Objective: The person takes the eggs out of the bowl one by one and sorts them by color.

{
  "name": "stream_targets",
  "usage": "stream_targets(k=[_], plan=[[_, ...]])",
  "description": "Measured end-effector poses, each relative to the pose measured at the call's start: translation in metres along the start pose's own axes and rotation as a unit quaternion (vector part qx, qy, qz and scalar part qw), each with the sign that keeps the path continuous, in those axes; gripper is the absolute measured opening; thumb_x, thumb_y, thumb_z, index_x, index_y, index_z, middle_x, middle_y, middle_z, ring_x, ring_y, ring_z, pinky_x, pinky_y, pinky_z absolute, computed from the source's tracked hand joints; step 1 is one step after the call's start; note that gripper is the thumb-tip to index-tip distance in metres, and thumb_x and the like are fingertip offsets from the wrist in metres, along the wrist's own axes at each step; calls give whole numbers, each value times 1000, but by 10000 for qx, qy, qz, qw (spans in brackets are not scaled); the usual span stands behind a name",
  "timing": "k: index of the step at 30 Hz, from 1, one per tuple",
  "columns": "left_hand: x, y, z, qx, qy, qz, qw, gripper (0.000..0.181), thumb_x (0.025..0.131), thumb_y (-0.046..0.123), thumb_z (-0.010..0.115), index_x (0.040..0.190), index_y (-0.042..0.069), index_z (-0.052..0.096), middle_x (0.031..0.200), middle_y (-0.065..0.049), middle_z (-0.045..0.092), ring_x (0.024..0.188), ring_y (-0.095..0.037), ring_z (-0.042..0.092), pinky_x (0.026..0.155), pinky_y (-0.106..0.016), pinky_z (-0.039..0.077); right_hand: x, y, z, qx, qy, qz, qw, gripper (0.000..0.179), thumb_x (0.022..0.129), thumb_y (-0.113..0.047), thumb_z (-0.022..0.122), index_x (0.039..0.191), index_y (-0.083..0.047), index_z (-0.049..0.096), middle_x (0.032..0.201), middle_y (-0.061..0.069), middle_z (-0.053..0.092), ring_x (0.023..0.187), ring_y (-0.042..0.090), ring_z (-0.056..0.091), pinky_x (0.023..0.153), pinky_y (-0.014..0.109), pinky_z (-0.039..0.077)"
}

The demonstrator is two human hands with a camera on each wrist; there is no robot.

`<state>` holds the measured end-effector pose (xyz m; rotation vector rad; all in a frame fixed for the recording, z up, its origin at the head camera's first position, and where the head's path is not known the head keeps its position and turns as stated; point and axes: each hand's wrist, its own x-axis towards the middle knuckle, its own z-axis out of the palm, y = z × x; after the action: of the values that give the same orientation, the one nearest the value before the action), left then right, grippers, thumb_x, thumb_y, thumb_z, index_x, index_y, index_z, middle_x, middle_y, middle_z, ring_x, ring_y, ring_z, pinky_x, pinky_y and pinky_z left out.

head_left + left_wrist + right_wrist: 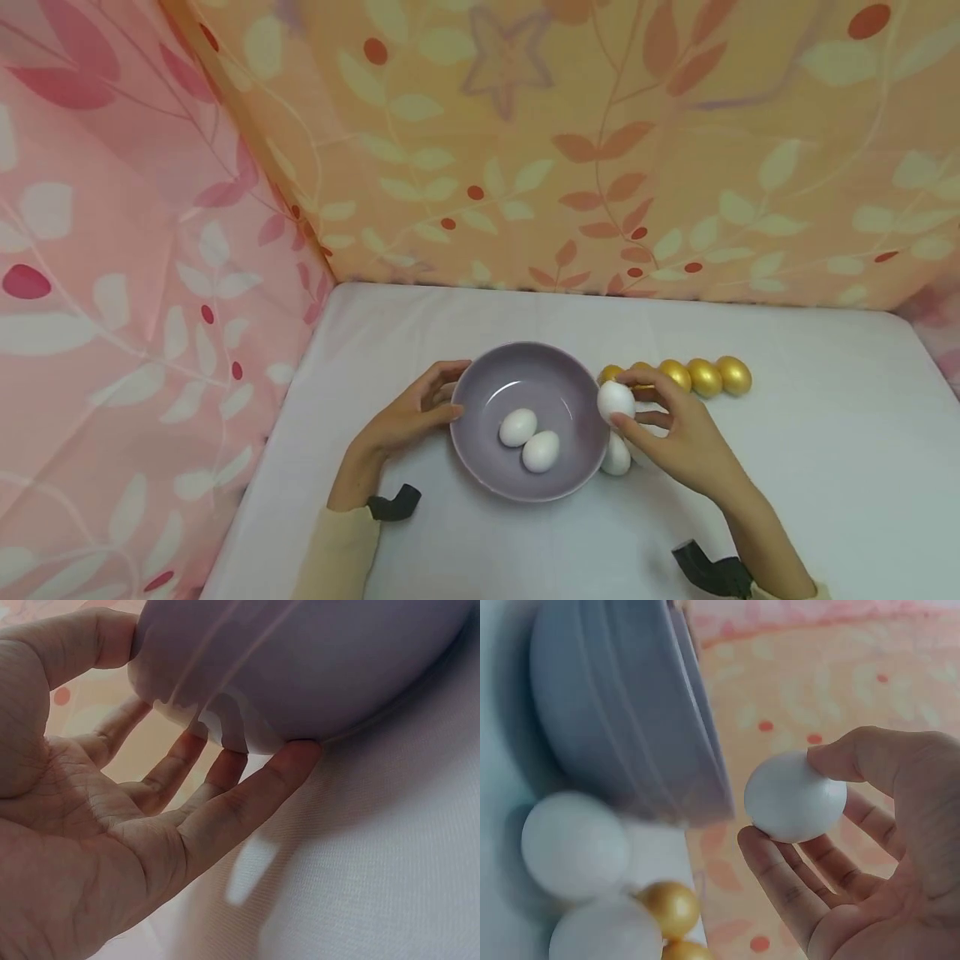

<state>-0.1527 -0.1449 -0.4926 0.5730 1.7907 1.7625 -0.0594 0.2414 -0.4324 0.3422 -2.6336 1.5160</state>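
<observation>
A purple-grey bowl point(480, 467) stands on the white table with two white eggs point(518, 427) lying in it. My left hand point(412, 412) grips the bowl's left side, thumb at the rim and fingertips against the outer wall, as the left wrist view shows. Between thumb and fingers, my right hand point(686, 433) pinches a white egg point(795, 796) just off the bowl's right rim, held above the table. Two more white eggs point(576, 845) rest on the table beside the bowl in the right wrist view; in the head view they are partly hidden by the hand and held egg.
A row of several golden eggs point(705, 377) lies right of the bowl, behind my right hand. White cloth covers the table point(825, 467). An orange leaf-patterned curtain point(480, 150) hangs along the back edge, and a pink one point(135, 275) on the left.
</observation>
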Motion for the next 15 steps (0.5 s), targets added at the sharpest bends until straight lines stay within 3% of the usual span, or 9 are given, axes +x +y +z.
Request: stream_targets(k=[7, 15], plan=[[-2, 2, 1, -61, -35, -3, 10000, 66, 102, 4, 66, 160, 18, 39, 166, -13, 40, 153, -37, 44, 107, -29, 52, -22, 13, -8, -272, 440, 121, 9986, 45, 93, -4, 80, 134, -8, 62, 129, -22, 59, 114, -11, 62, 85, 13, 58], [-2, 3, 2, -170, -13, -36, 9998, 65, 102, 4, 66, 160, 17, 39, 166, -15, 39, 152, -37, 44, 106, -31, 54, -36, 23, -17, -606, 748, 357, 9947, 46, 93, -8, 81, 135, -10, 63, 126, -29, 59, 110, -16, 60, 82, 8, 55]])
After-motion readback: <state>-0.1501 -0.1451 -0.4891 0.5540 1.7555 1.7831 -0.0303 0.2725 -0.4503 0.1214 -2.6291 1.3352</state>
